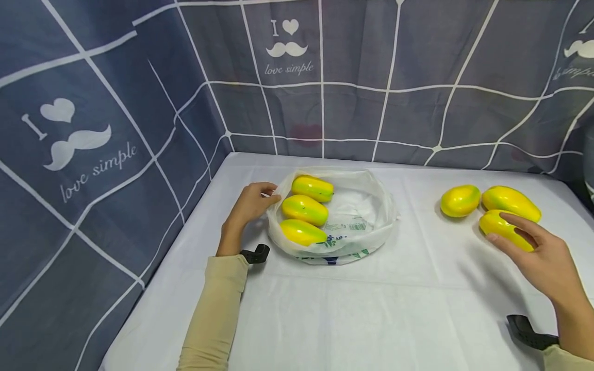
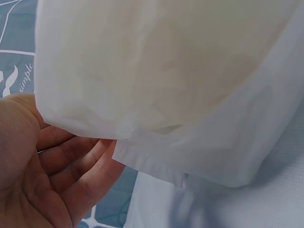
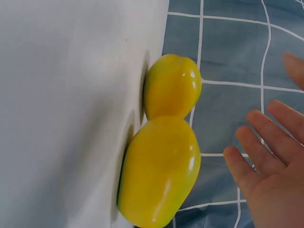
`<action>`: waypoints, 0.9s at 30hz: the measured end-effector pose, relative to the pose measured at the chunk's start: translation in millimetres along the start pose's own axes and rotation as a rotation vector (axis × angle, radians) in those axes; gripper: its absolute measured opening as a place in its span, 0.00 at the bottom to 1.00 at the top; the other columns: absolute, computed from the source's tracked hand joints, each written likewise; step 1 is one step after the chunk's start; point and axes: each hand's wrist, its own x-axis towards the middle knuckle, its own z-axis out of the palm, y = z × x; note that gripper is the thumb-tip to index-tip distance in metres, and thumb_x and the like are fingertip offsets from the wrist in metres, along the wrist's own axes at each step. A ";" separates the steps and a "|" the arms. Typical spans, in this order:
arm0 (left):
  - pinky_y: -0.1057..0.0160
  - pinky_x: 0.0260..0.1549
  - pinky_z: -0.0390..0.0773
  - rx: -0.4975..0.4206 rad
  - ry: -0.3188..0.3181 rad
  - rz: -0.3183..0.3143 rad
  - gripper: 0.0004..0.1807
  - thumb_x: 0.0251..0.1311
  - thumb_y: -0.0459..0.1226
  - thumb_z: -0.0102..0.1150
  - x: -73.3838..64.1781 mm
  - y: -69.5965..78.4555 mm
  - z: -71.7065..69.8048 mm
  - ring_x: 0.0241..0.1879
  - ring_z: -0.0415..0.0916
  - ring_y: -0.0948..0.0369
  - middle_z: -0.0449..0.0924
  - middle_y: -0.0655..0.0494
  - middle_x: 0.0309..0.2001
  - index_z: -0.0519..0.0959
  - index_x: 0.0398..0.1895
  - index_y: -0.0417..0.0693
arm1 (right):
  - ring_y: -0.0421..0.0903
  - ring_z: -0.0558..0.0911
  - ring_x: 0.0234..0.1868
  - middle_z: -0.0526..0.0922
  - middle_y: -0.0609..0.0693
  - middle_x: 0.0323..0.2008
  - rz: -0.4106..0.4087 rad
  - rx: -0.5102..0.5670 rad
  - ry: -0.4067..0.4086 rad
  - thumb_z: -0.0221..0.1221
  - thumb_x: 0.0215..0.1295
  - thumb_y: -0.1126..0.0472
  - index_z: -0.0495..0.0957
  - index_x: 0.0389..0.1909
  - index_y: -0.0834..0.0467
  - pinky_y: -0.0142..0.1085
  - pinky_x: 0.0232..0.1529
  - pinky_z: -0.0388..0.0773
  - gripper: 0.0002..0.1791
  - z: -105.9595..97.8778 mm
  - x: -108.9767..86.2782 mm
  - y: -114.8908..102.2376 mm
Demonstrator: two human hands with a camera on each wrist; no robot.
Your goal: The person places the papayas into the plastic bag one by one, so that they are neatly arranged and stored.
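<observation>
A white plastic bag point(image 1: 366, 226), its mouth spread wide, sits on the table in the head view. Inside along its left side lie three glossy yellow-green papayas point(image 1: 303, 209). My left hand point(image 1: 250, 206) pinches the bag's left rim; in the left wrist view its fingers point(image 2: 90, 185) curl beneath the white film. On the right lie three more papayas, one at left point(image 1: 460, 201), one behind point(image 1: 510, 202) and one nearest me point(image 1: 503, 229). Over that nearest papaya hovers my right hand point(image 1: 543, 260), thumb and fingers spread. The right wrist view shows its fingers extended beside two papayas point(image 3: 161, 171).
A white cloth covers the table point(image 1: 371, 319). Dark grey curtains point(image 1: 348, 113) with white lines rise behind it and along the left edge. Black wrist straps point(image 1: 531, 335) sit on both arms.
</observation>
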 end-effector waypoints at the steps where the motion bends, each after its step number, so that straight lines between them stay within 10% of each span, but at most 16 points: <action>1: 0.50 0.49 0.77 0.000 0.001 0.001 0.22 0.68 0.42 0.59 -0.3 -0.3 -0.2 0.53 0.76 0.46 0.79 0.41 0.53 0.78 0.60 0.40 | 0.72 0.61 0.66 0.66 0.74 0.64 0.002 -0.001 -0.001 0.60 0.70 0.54 0.65 0.69 0.68 0.21 0.65 0.48 0.33 -0.1 0.4 1.2; 17: 0.51 0.48 0.77 -0.005 0.005 -0.001 0.21 0.67 0.42 0.60 0.1 -0.7 -2.2 0.53 0.76 0.47 0.79 0.42 0.53 0.79 0.59 0.41 | 0.59 0.50 0.75 0.55 0.74 0.71 0.072 0.028 0.086 0.54 0.73 0.62 0.57 0.69 0.76 0.39 0.73 0.45 0.32 -15.6 17.3 45.5; 27: 0.50 0.49 0.76 0.000 0.004 0.013 0.22 0.67 0.42 0.60 -0.1 -1.4 -1.2 0.53 0.75 0.46 0.79 0.40 0.53 0.77 0.60 0.39 | 0.75 0.46 0.71 0.46 0.78 0.71 0.122 -0.032 -0.052 0.55 0.73 0.56 0.48 0.72 0.76 0.63 0.68 0.44 0.40 -20.4 30.3 62.9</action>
